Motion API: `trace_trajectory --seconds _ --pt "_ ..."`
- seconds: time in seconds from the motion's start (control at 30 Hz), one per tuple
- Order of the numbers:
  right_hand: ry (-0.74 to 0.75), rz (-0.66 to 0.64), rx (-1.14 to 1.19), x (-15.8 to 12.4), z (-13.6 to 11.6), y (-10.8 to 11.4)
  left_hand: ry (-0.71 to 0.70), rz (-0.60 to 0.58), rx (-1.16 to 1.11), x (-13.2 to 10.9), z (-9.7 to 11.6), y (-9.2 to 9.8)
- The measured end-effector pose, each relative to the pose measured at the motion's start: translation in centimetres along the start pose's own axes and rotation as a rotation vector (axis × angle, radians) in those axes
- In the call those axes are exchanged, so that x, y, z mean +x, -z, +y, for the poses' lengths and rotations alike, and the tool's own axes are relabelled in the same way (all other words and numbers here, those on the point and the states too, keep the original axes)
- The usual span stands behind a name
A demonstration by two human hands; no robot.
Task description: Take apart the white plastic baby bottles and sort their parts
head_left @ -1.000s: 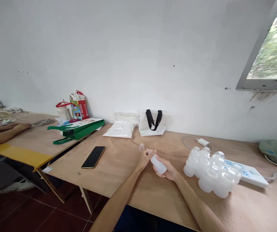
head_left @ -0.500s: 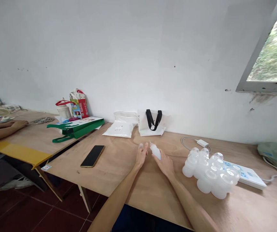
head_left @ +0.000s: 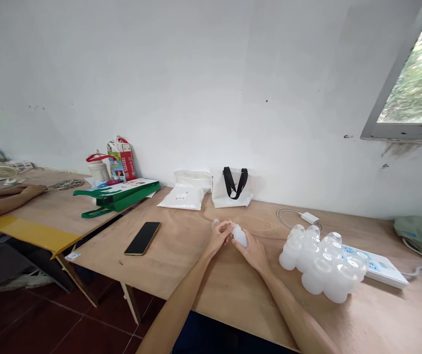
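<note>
white plastic bottle (head_left: pixel 239 236) sat gripped in the half-closed right hand (head_left: pixel 254 254), the curled left hand (head_left: pixel 218 239) just touching it beside a small clear cap (head_left: pixel 215 222), over a plywood table (head_left: pixel 229 300) with clustered bottles (head_left: pixel 321 265) below a white wall (head_left: pixel 196 83).

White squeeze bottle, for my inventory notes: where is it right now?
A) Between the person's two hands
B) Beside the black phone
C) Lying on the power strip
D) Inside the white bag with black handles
A. The white squeeze bottle sits between the left hand and the right hand, away from the bag, strip and phone.
</note>
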State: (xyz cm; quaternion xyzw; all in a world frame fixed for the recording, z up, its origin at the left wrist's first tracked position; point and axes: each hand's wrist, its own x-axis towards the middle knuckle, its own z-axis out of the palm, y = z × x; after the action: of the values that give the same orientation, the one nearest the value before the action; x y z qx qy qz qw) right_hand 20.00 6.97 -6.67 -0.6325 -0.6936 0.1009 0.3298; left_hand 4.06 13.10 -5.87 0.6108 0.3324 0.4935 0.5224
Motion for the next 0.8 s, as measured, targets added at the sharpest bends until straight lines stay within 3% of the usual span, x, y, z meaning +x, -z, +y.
trace_trajectory --seconds 0.23,0.4,0.67,0.8 --pt "0.096 0.104 -0.208 -0.2 -1.1 0.7 -0.056 0.009 0.029 -0.1 -0.1 -0.1" --pt "0.056 0.050 -0.334 -0.3 -1.8 1.2 -0.124 0.017 0.070 0.1 -0.4 0.0" --pt "-0.044 0.048 -0.190 0.4 -1.5 1.0 -0.183 0.044 0.162 0.0 -1.0 -0.5" --pt "-0.052 0.032 0.090 0.7 -0.8 0.8 -0.253 0.087 0.279 0.0 -0.9 -0.3"
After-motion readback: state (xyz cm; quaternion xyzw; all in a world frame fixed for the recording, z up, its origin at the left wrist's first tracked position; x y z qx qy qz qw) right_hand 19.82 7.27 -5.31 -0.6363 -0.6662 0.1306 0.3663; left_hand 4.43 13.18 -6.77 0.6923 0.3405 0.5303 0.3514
